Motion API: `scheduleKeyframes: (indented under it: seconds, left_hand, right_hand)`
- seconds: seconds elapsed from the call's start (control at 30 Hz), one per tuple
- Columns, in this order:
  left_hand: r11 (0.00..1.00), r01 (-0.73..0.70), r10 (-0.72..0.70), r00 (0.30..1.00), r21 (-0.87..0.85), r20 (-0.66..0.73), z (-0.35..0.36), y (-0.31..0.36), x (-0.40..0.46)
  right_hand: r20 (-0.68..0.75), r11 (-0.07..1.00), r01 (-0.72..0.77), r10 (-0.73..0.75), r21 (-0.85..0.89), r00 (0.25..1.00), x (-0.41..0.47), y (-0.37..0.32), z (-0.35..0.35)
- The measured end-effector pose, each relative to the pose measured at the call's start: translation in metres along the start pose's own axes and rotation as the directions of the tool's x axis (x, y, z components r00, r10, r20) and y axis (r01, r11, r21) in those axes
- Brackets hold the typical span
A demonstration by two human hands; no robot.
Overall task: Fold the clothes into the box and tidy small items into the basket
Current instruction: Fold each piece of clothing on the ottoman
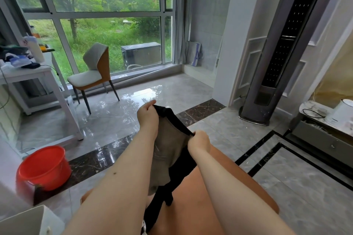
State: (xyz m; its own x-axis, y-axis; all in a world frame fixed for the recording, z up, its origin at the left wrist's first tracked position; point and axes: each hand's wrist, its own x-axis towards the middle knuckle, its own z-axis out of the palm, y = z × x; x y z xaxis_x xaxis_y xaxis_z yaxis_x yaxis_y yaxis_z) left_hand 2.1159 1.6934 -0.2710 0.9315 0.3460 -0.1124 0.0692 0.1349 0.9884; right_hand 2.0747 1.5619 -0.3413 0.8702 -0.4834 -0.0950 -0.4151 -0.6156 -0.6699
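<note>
two bare hands hold up one garment (170, 150), a dark piece with black edging and a grey-brown inner face, stretched out in front of the person. the left hand (148, 113) pinches the black edge at its far upper corner, thumb and fingers curled on the fabric. the right hand (199, 142) grips the same black edge lower and nearer, fingers closed over it. the edge runs taut on a slant between the two hands, higher at the left hand. from that edge the cloth hangs down between the forearms, the grey-brown part sagging against the left forearm, and a narrow black tail drops toward the bottom of the view. below the garment and arms lies an orange-brown surface (229, 173); what it is cannot be told.

left of the arms a red bucket (44, 168) stands on the grey tiled floor (296, 177), well apart from the hands. a white corner of some object (24, 219) shows at the bottom left. farther off a grey and orange chair (95, 70) stands before the big window (107, 15), near a white table (28, 74) crowded with bottles and small things. a tall tower air conditioner (282, 63) stands at the right, and a white pot (342, 112) sits on a low cabinet (321, 137) beside it.
</note>
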Motion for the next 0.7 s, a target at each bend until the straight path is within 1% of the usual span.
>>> scheduleKeyframes:
  seconds: [0.07, 0.13, 0.27, 0.37, 0.47, 0.6, 0.63, 0.7]
  left_hand:
    - [0.994, 0.060, -0.060, 0.998, 0.094, -0.010, -0.009, -0.015, -0.002]
    - [0.973, 0.079, -0.086, 0.996, 0.215, 0.021, -0.017, -0.029, -0.005]
    - [0.877, -0.007, -0.010, 0.999, 0.481, 0.034, -0.022, -0.043, -0.013]
    - [0.817, -0.028, 0.013, 0.999, 0.576, 0.031, -0.020, -0.047, -0.016]
    - [0.765, -0.046, 0.046, 0.999, 0.643, 0.016, -0.016, -0.050, -0.017]
    - [0.686, -0.111, 0.139, 0.990, 0.719, 0.020, -0.011, -0.056, -0.015]
    - [0.682, -0.111, 0.142, 0.990, 0.723, 0.018, -0.010, -0.057, -0.014]
    - [0.689, -0.060, 0.111, 0.994, 0.723, -0.023, -0.006, -0.059, -0.008]
  right_hand:
    - [0.022, 0.998, -0.033, 0.032, 0.046, 0.999, -0.002, 0.003, 0.002]
    - [0.042, 0.993, -0.031, 0.026, 0.112, 0.999, -0.004, 0.006, 0.003]
    - [0.075, 0.980, 0.031, -0.046, 0.194, 0.996, -0.002, 0.010, -0.001]
    - [0.107, 0.975, 0.100, -0.123, 0.197, 0.987, -0.003, 0.009, -0.006]
    - [0.138, 0.977, 0.169, -0.187, 0.132, 0.973, -0.002, 0.009, -0.014]
    - [0.126, 0.953, 0.301, -0.293, -0.049, 0.948, 0.006, 0.014, -0.021]
    - [0.131, 0.940, 0.329, -0.316, -0.093, 0.939, 0.008, 0.016, -0.022]
    - [0.176, 0.898, 0.396, -0.365, -0.191, 0.914, 0.018, 0.025, -0.022]
